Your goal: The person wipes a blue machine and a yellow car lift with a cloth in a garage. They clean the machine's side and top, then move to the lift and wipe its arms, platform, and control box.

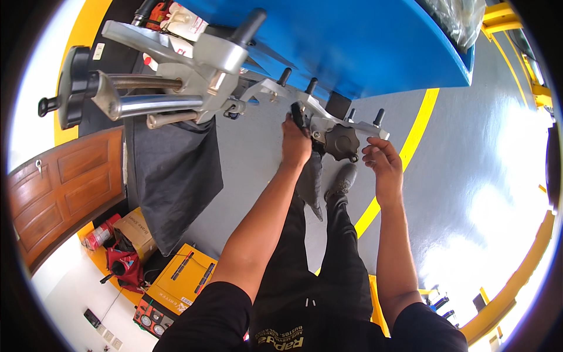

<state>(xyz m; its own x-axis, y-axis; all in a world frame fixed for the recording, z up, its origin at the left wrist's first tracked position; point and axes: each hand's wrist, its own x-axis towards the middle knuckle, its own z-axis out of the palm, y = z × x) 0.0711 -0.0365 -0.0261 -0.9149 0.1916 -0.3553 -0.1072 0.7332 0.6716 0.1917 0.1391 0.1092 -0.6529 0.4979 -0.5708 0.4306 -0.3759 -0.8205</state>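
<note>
A silver metal wheel clamp (321, 124) with black-tipped pegs and a round, lobed black knob (342, 142) is held out in front of my legs. My left hand (296, 144) is closed around a black grip at its left side. My right hand (385, 167) is beside the clamp's right end, its fingers loosely bent and apart; whether a fingertip touches the metal I cannot tell. A dark pointed flap (311, 182) hangs below the clamp. At the upper left stands a second, similar clamp (202, 58) with metal rods and a black knob, a black sheet (173, 176) beneath it.
A large blue surface (352, 44) spans the top, with clear plastic wrap (460, 20) at its corner. A wooden door (67, 182) is at left. Lower left are a yellow machine (182, 276), a cardboard box (135, 232) and a red bag (124, 267). A yellow line (419, 126) crosses the grey floor.
</note>
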